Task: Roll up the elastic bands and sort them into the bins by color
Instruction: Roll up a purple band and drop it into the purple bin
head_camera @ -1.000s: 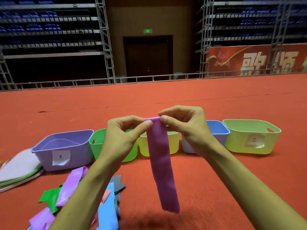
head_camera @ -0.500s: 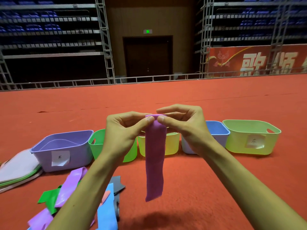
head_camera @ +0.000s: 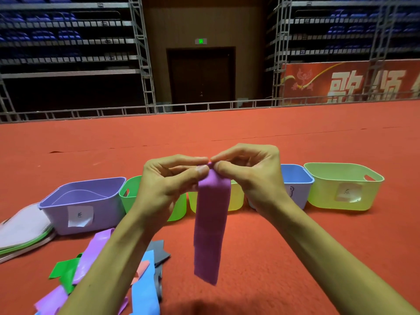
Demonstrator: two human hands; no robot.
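Note:
A purple elastic band [head_camera: 211, 226] hangs straight down in the air in front of me. Its top end is rolled into a small tight roll. My left hand [head_camera: 168, 185] and my right hand [head_camera: 247, 176] pinch that roll from either side, fingertips almost meeting. Behind them on the red floor stands a row of bins: a purple bin [head_camera: 86, 201], a green bin [head_camera: 129, 194] partly hidden by my left hand, a yellow bin [head_camera: 236, 198], a blue bin [head_camera: 295, 183] and a light green bin [head_camera: 345, 187].
Loose bands lie in a pile at the lower left: purple [head_camera: 91, 258], green [head_camera: 63, 271], blue [head_camera: 145, 292], grey [head_camera: 159, 251] and a pink one [head_camera: 141, 269]. Flat stacked lids or mats [head_camera: 22, 230] sit left of the purple bin. Red carpet stretches to a railing.
The hanging part of the purple band has grown shorter as its top end was rolled between my fingertips. Both hands stayed in about the same place.

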